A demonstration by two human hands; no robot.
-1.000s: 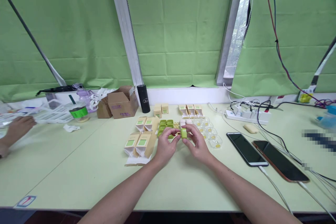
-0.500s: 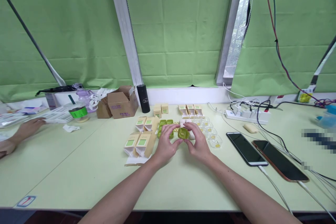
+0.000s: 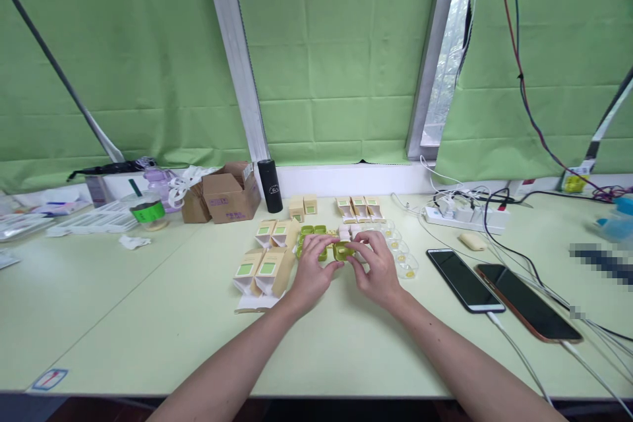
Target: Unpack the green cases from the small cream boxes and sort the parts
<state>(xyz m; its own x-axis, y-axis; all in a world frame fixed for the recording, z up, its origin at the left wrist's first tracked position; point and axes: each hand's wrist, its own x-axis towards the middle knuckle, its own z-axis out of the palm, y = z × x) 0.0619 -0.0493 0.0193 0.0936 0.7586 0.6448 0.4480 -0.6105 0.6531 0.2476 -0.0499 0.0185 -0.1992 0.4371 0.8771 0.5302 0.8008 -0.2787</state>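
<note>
A small olive-green square cup (image 3: 341,251), its hollow side turned toward me, is between my two hands above the table. My left hand (image 3: 316,271) grips its left side, thumb below and fingers above. On the right edge, the bent fingers of my right hand (image 3: 374,271) pinch it. Just behind my left hand sit several more green cups (image 3: 313,230). Pale pinkish-white blocks (image 3: 349,231) stand behind the held cup, partly covered by my right hand. Clear plastic cups with yellow spots (image 3: 407,267) form rows beside that hand.
Opened cream cartons with green labels (image 3: 270,270) lie left of my hands; smaller cartons (image 3: 360,208) stand farther back. A black bottle (image 3: 270,186) and brown cardboard box (image 3: 232,192) are at the back left. Two phones (image 3: 465,280) with cables and a power strip (image 3: 465,216) lie right.
The green cup has shifted slightly left and tilted between my hands. My right fingers have bent and moved lower on its edge. Another person's hand at the far left has left the view.
</note>
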